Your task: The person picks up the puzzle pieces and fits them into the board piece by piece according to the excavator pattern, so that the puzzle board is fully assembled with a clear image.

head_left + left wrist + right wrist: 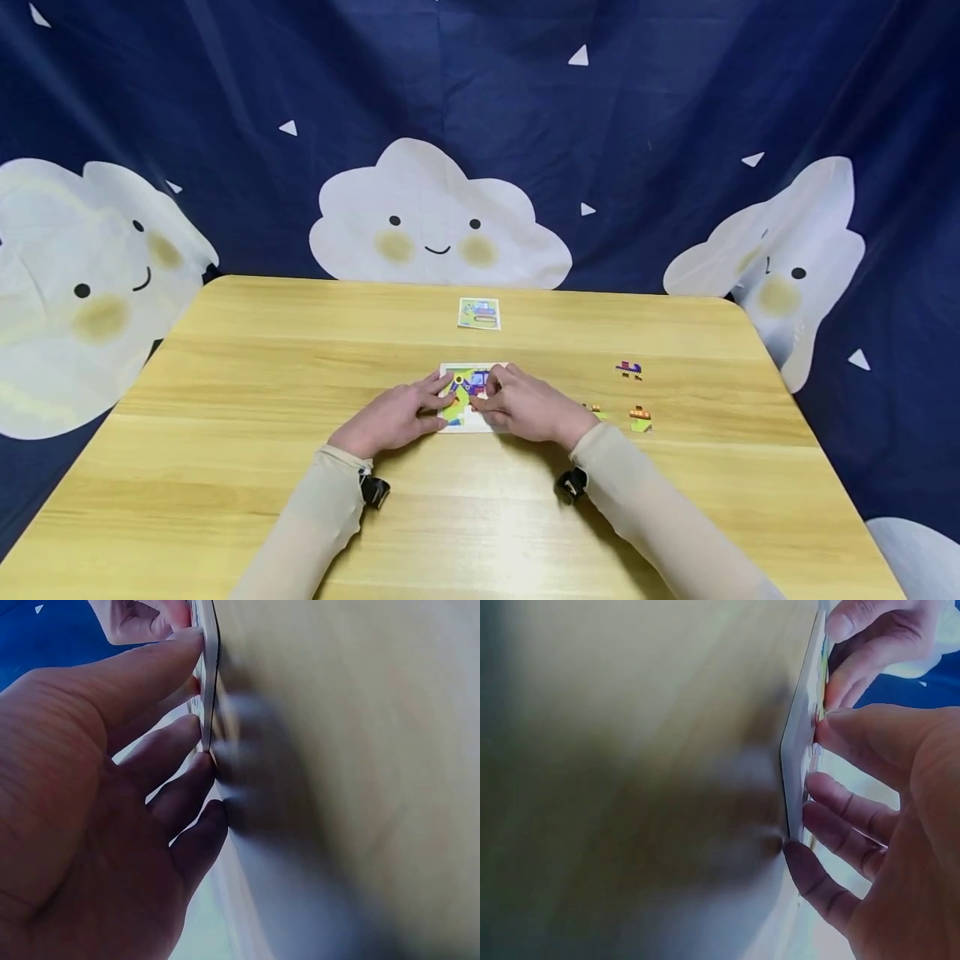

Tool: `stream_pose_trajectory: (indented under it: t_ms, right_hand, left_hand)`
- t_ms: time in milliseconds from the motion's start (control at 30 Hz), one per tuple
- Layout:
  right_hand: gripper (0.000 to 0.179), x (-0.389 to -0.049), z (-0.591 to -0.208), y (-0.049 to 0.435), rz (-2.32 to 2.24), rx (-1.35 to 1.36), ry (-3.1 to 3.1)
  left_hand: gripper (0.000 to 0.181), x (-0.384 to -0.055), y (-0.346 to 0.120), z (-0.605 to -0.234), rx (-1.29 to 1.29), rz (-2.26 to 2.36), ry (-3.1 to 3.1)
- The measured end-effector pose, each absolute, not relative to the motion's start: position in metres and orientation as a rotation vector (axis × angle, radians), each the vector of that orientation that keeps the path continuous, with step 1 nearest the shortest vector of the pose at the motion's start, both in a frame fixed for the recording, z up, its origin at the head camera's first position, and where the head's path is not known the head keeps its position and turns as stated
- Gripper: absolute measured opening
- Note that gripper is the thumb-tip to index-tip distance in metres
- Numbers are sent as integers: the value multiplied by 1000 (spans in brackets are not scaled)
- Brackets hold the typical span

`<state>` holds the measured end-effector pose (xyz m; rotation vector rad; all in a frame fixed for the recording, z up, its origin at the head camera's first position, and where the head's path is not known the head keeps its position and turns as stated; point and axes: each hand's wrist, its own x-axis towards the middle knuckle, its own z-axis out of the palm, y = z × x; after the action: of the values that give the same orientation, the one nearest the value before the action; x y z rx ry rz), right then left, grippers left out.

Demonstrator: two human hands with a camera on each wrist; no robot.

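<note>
A small square puzzle board [480, 423] with a white border lies flat on the table between both hands, its picture showing a blue vehicle on yellow-green. My left hand [395, 417] rests along its left side with extended fingers. In the left wrist view, the thumb [176, 656] lies at the board's edge. Over the board's right half is my right hand [528, 406], index finger bent and thumb close by, pinching a small puzzle piece mostly hidden under the fingertips. Its other fingers [840, 802] touch the board's edge in the right wrist view.
Loose puzzle pieces lie to the right: a purple and red one [630, 369], an orange and green one [641, 419], and another [596, 411] partly behind the right hand. A printed picture card [479, 314] sits beyond the board. A dark blue cloud-patterned curtain [637, 125] hangs behind the table [300, 333].
</note>
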<state>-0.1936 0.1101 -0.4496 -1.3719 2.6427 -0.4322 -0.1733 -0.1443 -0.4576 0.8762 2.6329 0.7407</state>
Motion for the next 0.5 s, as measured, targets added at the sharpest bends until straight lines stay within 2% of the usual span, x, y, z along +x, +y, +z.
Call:
stream_pose_trajectory:
  t_ms: [500]
  right_hand:
    - [31,-192,-446,108,-420,-1278,2649]
  left_hand:
    - [48,-173,-145,-457,855,753,2640]
